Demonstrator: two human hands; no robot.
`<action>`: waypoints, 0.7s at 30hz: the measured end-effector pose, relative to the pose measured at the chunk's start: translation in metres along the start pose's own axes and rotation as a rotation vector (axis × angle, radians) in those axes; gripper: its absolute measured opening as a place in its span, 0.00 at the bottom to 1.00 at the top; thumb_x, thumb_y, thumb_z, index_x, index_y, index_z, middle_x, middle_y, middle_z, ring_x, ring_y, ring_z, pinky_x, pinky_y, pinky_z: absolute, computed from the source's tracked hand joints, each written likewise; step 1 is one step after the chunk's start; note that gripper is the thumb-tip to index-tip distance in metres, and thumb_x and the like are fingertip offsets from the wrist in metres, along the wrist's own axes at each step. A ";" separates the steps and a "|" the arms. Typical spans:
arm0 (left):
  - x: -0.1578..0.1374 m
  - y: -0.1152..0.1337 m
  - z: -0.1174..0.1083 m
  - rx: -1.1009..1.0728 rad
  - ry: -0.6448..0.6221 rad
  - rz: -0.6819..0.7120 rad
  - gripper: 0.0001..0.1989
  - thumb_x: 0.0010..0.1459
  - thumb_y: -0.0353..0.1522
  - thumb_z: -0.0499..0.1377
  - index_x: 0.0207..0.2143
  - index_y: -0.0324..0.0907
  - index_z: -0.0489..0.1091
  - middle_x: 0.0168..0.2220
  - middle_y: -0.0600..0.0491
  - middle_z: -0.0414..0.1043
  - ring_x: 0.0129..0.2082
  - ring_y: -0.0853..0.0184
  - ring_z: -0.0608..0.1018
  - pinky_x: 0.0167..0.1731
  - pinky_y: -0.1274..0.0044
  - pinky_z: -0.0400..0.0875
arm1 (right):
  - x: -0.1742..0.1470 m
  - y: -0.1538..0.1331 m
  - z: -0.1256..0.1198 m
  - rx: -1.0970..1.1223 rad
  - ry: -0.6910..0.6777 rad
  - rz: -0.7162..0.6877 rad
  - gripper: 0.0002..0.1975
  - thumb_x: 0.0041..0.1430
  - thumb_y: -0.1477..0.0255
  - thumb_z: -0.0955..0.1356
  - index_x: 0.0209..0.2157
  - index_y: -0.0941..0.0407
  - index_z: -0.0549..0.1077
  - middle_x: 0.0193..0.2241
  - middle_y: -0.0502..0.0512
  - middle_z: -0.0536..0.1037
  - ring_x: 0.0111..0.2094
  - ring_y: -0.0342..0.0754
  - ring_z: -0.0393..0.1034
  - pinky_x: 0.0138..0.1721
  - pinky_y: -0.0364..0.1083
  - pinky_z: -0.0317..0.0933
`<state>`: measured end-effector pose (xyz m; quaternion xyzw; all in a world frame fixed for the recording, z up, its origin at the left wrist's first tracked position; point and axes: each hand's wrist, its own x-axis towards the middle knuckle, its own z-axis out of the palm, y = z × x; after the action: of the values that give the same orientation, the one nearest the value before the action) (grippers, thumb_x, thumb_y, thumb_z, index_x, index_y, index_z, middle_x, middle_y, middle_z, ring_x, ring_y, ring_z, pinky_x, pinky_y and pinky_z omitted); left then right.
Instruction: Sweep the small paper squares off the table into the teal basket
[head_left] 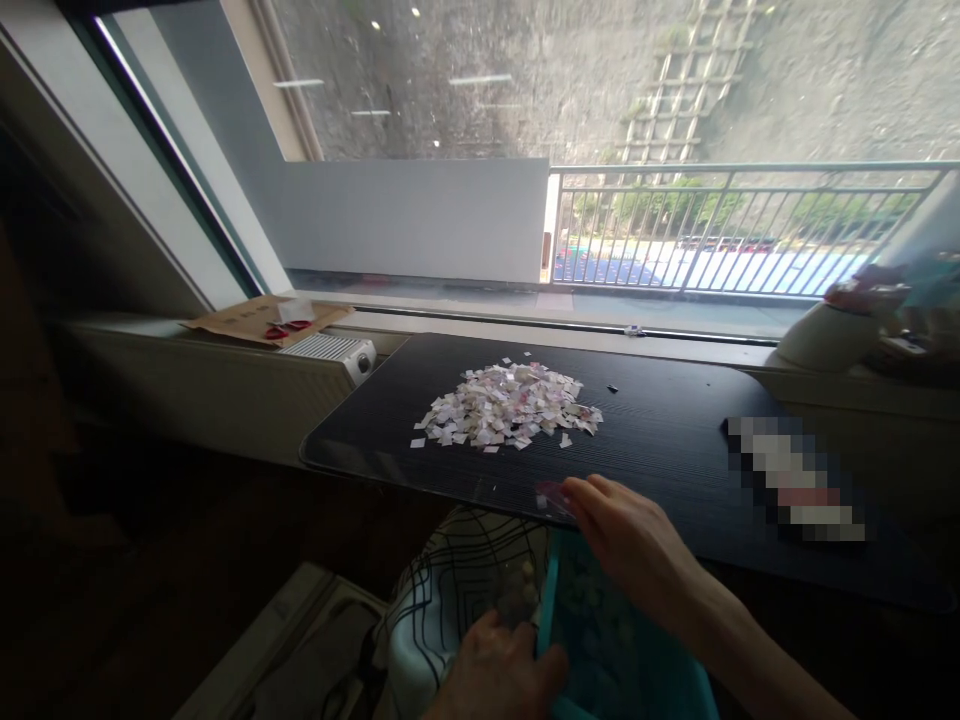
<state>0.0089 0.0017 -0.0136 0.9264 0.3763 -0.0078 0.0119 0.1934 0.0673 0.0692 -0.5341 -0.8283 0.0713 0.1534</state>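
A heap of small cut paper pieces (pixel 510 405), mostly white with some pink, lies on a dark tabletop (pixel 360 420). At the table's front edge my right hand (pixel 622 520) pinches a pinkish see-through piece (pixel 553 495), whose exact kind I cannot make out. Below the edge stands a teal bin (pixel 553 590) with dim pale bits inside. My left hand (pixel 499 665) grips the bin's rim at its left side, thumb over the edge. Just above that hand, a hazy patch with yellowish bits shows against the patterned cloth on my lap.
Red-handled scissors (pixel 289 328) rest on a brown paper envelope (pixel 255 318) on the sill at left. A white radiator (pixel 334 352) sits beside the table. A blurred-out object (pixel 795 480) lies at the table's right. A small dark bit (pixel 613 388) lies right of the heap.
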 end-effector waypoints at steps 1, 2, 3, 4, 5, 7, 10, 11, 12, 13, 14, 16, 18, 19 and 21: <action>0.000 0.000 0.000 0.000 -0.010 0.001 0.03 0.56 0.33 0.57 0.30 0.44 0.67 0.24 0.54 0.68 0.22 0.64 0.71 0.26 0.75 0.64 | -0.003 -0.008 0.001 0.029 -0.022 -0.034 0.12 0.65 0.73 0.57 0.39 0.54 0.71 0.30 0.52 0.73 0.30 0.44 0.67 0.31 0.41 0.56; 0.000 0.000 -0.001 0.001 -0.013 0.001 0.03 0.56 0.34 0.58 0.30 0.44 0.67 0.24 0.53 0.68 0.22 0.64 0.71 0.26 0.75 0.64 | -0.005 -0.015 0.001 0.059 -0.045 -0.072 0.12 0.65 0.74 0.57 0.38 0.54 0.71 0.29 0.51 0.73 0.30 0.43 0.67 0.30 0.41 0.56; 0.000 0.000 -0.001 0.000 -0.013 0.004 0.03 0.55 0.34 0.58 0.30 0.44 0.67 0.24 0.53 0.68 0.23 0.63 0.71 0.26 0.75 0.64 | -0.006 -0.018 0.000 0.086 -0.064 -0.109 0.11 0.64 0.74 0.58 0.38 0.53 0.71 0.29 0.50 0.73 0.29 0.43 0.67 0.30 0.40 0.56; 0.000 -0.001 -0.001 0.000 -0.006 0.002 0.03 0.55 0.34 0.58 0.30 0.44 0.67 0.24 0.53 0.68 0.23 0.63 0.71 0.26 0.75 0.64 | -0.006 -0.017 -0.001 0.103 -0.070 -0.132 0.11 0.64 0.74 0.58 0.39 0.53 0.71 0.29 0.50 0.73 0.30 0.43 0.67 0.30 0.40 0.56; -0.001 -0.001 -0.001 -0.001 0.007 -0.003 0.04 0.55 0.33 0.58 0.29 0.44 0.67 0.24 0.54 0.68 0.22 0.64 0.71 0.26 0.75 0.64 | -0.004 -0.013 -0.002 0.104 -0.060 -0.137 0.12 0.65 0.74 0.58 0.40 0.53 0.71 0.30 0.50 0.73 0.30 0.43 0.67 0.31 0.40 0.56; -0.004 -0.003 -0.001 -0.003 0.041 -0.011 0.05 0.55 0.34 0.58 0.28 0.43 0.65 0.23 0.54 0.66 0.21 0.64 0.70 0.25 0.76 0.63 | 0.005 0.005 -0.006 0.053 0.016 -0.092 0.13 0.65 0.74 0.58 0.43 0.53 0.71 0.33 0.52 0.74 0.33 0.44 0.68 0.32 0.41 0.57; -0.011 -0.008 -0.001 -0.012 0.111 -0.016 0.08 0.57 0.36 0.57 0.27 0.43 0.63 0.21 0.55 0.64 0.19 0.66 0.68 0.23 0.76 0.60 | 0.025 0.038 -0.011 -0.091 0.147 0.039 0.15 0.65 0.72 0.57 0.46 0.54 0.71 0.36 0.55 0.75 0.35 0.47 0.69 0.31 0.43 0.57; -0.013 -0.010 -0.001 -0.017 0.131 -0.005 0.08 0.58 0.36 0.56 0.28 0.43 0.62 0.22 0.55 0.63 0.18 0.67 0.67 0.22 0.76 0.60 | 0.031 0.048 -0.012 -0.118 0.165 0.066 0.16 0.65 0.72 0.56 0.46 0.54 0.72 0.37 0.56 0.75 0.36 0.47 0.69 0.31 0.43 0.57; -0.015 -0.012 -0.002 -0.022 0.139 0.014 0.08 0.59 0.35 0.55 0.28 0.43 0.62 0.22 0.55 0.64 0.19 0.67 0.67 0.22 0.77 0.60 | 0.035 0.055 -0.012 -0.133 0.161 0.076 0.16 0.65 0.71 0.56 0.46 0.54 0.72 0.37 0.56 0.75 0.37 0.47 0.69 0.31 0.42 0.57; -0.018 -0.014 -0.003 -0.025 0.139 0.031 0.07 0.59 0.34 0.54 0.29 0.43 0.62 0.23 0.55 0.64 0.19 0.67 0.68 0.22 0.77 0.60 | 0.038 0.060 -0.012 -0.139 0.146 0.075 0.16 0.65 0.71 0.56 0.46 0.53 0.72 0.38 0.55 0.75 0.37 0.47 0.69 0.31 0.42 0.57; -0.019 -0.016 -0.004 -0.025 0.130 0.041 0.06 0.59 0.33 0.54 0.30 0.43 0.61 0.24 0.55 0.64 0.20 0.67 0.68 0.22 0.77 0.60 | 0.038 0.062 -0.013 -0.138 0.123 0.064 0.16 0.65 0.71 0.56 0.46 0.53 0.72 0.38 0.55 0.76 0.37 0.47 0.69 0.31 0.42 0.58; -0.023 -0.019 -0.007 -0.010 0.101 0.025 0.04 0.58 0.32 0.54 0.30 0.43 0.61 0.24 0.55 0.65 0.20 0.66 0.68 0.23 0.76 0.60 | 0.037 0.064 -0.014 -0.137 0.082 0.037 0.15 0.64 0.70 0.57 0.45 0.52 0.72 0.38 0.54 0.76 0.36 0.46 0.70 0.31 0.42 0.57; -0.025 -0.020 -0.011 0.003 0.065 -0.013 0.03 0.57 0.30 0.54 0.30 0.44 0.60 0.25 0.55 0.66 0.21 0.66 0.69 0.23 0.76 0.60 | 0.035 0.064 -0.016 -0.148 0.080 0.035 0.15 0.64 0.70 0.57 0.44 0.52 0.73 0.39 0.54 0.76 0.37 0.46 0.70 0.31 0.42 0.57; -0.025 -0.021 -0.013 0.003 0.046 -0.029 0.03 0.57 0.29 0.54 0.31 0.44 0.60 0.25 0.55 0.66 0.21 0.66 0.70 0.23 0.76 0.60 | 0.035 0.064 -0.017 -0.157 0.092 0.044 0.15 0.64 0.70 0.57 0.44 0.51 0.73 0.40 0.53 0.76 0.37 0.47 0.70 0.31 0.42 0.57; -0.026 -0.022 -0.020 -0.014 0.005 -0.049 0.03 0.57 0.27 0.53 0.32 0.44 0.61 0.27 0.55 0.68 0.23 0.65 0.71 0.24 0.76 0.61 | 0.038 0.065 -0.017 -0.166 0.109 0.062 0.15 0.64 0.70 0.57 0.45 0.51 0.72 0.40 0.54 0.76 0.38 0.48 0.70 0.31 0.43 0.56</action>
<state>-0.0248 -0.0006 0.0062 0.9168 0.3989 -0.0031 0.0171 0.2409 0.1286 0.0737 -0.5734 -0.8049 -0.0220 0.1513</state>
